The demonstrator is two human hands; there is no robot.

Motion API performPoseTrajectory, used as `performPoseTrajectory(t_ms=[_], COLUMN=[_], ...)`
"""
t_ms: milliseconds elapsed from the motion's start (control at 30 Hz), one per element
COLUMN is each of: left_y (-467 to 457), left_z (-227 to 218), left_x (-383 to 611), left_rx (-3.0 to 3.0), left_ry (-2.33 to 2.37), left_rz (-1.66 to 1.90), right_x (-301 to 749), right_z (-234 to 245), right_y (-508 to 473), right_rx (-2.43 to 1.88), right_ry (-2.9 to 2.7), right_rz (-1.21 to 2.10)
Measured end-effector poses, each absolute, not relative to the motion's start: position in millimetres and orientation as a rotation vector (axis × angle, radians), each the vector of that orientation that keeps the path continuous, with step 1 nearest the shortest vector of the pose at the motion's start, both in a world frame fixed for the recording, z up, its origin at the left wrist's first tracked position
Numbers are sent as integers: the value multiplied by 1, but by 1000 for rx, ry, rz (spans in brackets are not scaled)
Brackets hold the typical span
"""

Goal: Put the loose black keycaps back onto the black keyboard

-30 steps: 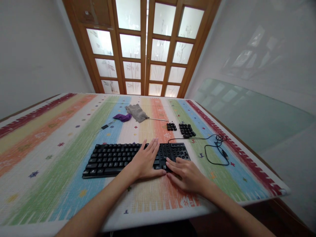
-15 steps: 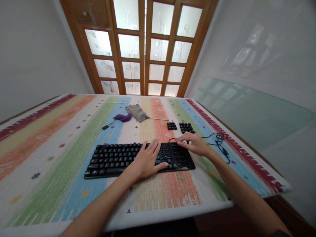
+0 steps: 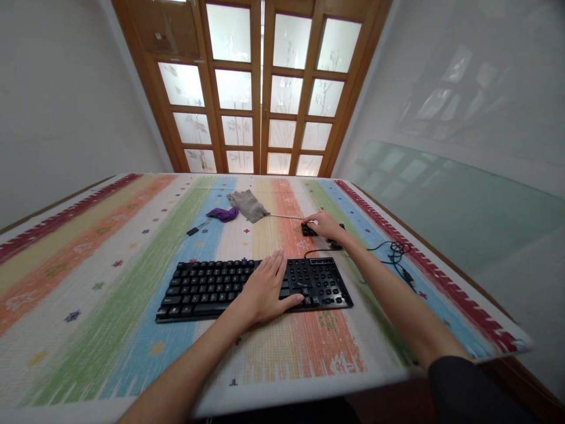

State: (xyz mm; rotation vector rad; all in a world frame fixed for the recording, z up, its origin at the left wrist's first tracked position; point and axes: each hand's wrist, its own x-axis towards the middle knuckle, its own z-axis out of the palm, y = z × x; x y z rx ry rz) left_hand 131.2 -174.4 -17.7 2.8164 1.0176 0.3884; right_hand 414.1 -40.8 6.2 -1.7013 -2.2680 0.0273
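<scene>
A black keyboard [image 3: 207, 288] lies across the striped tablecloth. Its left part carries keycaps, while bare switch sockets show on its right side. My left hand [image 3: 267, 285] rests flat on the keyboard, fingers stretched and thumb spread, hiding the keys beneath. Beyond the keyboard's right end, my right hand [image 3: 324, 225] reaches to a group of loose black keycaps [image 3: 308, 230]. Its thumb and index finger pinch at the nearer left side of that group, on a keycap. The hand and wrist partly cover a second group of keycaps [image 3: 341, 227].
A grey cloth [image 3: 248, 206] lies toward the back with a thin rod [image 3: 285, 217] beside it. Left of it are a purple cloth bundle [image 3: 223, 214] and a small black tool [image 3: 193, 231]. The keyboard's coiled cable [image 3: 397, 250] lies at the right.
My right hand has moved from the keyboard's upper right corner forward to the loose keycaps. My left hand stays on the keyboard. The view has shifted slightly.
</scene>
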Motion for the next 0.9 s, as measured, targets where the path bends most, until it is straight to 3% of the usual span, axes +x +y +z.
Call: performPoseTrajectory(t_ms=[700,900], left_y=[-175,-174], left_z=[-16,-20], left_x=[130,131], left_rx=[2777,2788], left_ry=[1012,1017], left_rz=[340,427], right_x=[394,372], right_z=[12,7], right_y=[-28,-86], right_rx=[-1589,-1201], right_ry=[-2114,-1974], right_rz=[107,607])
